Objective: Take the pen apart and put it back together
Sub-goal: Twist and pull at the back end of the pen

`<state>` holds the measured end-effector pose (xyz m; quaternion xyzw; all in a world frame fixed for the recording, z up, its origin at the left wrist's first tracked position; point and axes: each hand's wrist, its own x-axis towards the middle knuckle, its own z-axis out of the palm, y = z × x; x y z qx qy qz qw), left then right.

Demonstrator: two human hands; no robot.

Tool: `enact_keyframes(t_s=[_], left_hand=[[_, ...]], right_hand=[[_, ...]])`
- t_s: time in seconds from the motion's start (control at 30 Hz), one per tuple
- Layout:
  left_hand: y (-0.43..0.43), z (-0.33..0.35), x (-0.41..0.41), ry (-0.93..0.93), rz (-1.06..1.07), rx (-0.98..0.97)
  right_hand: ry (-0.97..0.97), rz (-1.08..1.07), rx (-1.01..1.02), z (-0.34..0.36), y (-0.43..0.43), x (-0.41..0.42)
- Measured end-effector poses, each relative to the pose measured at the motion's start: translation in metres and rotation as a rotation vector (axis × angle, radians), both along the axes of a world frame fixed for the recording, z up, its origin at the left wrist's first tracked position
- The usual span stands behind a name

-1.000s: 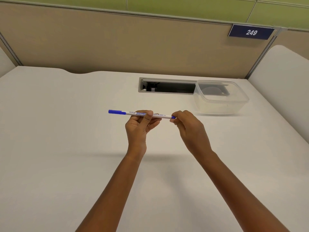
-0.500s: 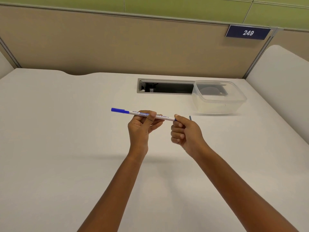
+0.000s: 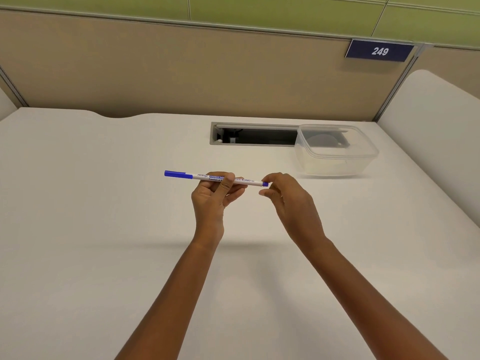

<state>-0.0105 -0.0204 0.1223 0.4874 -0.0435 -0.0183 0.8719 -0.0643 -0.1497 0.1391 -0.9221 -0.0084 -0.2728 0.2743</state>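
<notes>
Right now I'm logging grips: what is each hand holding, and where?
The left hand pinches the white, blue-capped marker pen mid-barrel. The right hand fingertips touch its blue end plug; a firm grip cannot be told.

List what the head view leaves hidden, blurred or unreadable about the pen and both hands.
- Pen label: partly covered by the left hand.
- Right hand at the end plug: touching or gripping, unclear.
- Cable slot: contents too dark.

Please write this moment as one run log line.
left hand: holds pen mid-barrel, level | right hand: fingertips at blue end plug | cap: on | container: untouched
</notes>
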Motion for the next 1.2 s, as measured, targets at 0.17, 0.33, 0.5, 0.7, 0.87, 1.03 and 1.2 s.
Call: enact_keyframes(t_s=[0.17, 0.33, 0.5, 0.7, 0.87, 1.03, 1.2], left_hand=[[-0.001, -0.001, -0.002, 0.014, -0.029, -0.028], [-0.002, 0.002, -0.002, 0.013, -0.057, -0.038], [-0.003, 0.005, -0.001, -0.012, -0.071, -0.016], [-0.005, 0.005, -0.002, -0.069, -0.065, 0.049], [-0.004, 0.002, -0.001, -0.062, -0.040, 0.067], [0.000, -0.001, -0.001, -0.030, -0.032, 0.028], [0.001, -0.001, -0.002, -0.017, -0.031, 0.017]], right_hand=[[-0.099, 0.039, -0.245, 0.008, -0.007, 0.001], [-0.052, 0.065, -0.033, 0.004, -0.006, 0.004], [0.077, 0.079, 0.381, 0.005, 0.001, 0.003], [0.380, 0.050, 1.299, 0.013, 0.007, 0.009], [0.460, 0.007, 1.258, 0.013, 0.009, 0.010], [0.180, 0.009, 0.436, -0.001, 0.006, 0.001], [-0.037, 0.044, -0.006, -0.002, -0.001, -0.001]])
